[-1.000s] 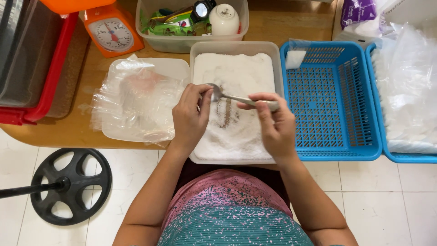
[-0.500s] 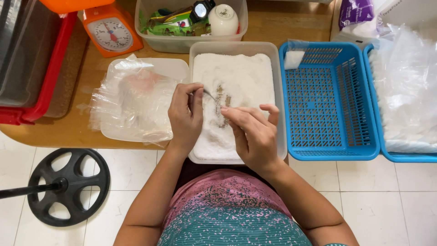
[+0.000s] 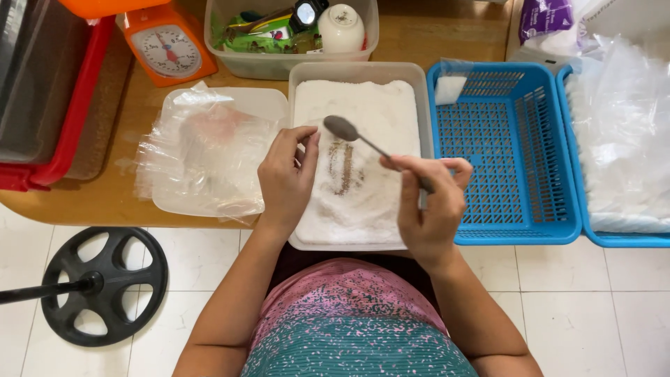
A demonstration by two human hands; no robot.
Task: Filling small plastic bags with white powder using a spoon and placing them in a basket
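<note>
- Since half a second ago, right hand has drawn back toward the right edge of the tub and lifted the spoon clear of the powder; left hand has barely shifted.
- Nearest the viewer: a pink and teal patterned top, with both bare forearms reaching forward over a white tiled floor.
- Lower left on the floor: a black wheel-shaped stand base.
- Right hand's grip is closed on the spoon handle, thumb and fingers pinched round it. The spoon slants up and left, its bowl held above the powder at the middle of the tub.
- Left hand sits at the tub's left rim, fingers curled in with the tips close together; I cannot tell whether they hold anything.
- Tub is a clear rectangular box on the wooden tabletop, filled with white powder; a brown streak shows in the powder between the hands.
- Left of the tub: a white tray covered with crumpled clear bags.
- Right of the tub: a blue basket, with one small white packet in its far left corner.
- Far right: a second blue basket heaped with clear bags.
- Far side: an orange dial scale, a clear box of odds and ends, a red tray at far left.
</note>
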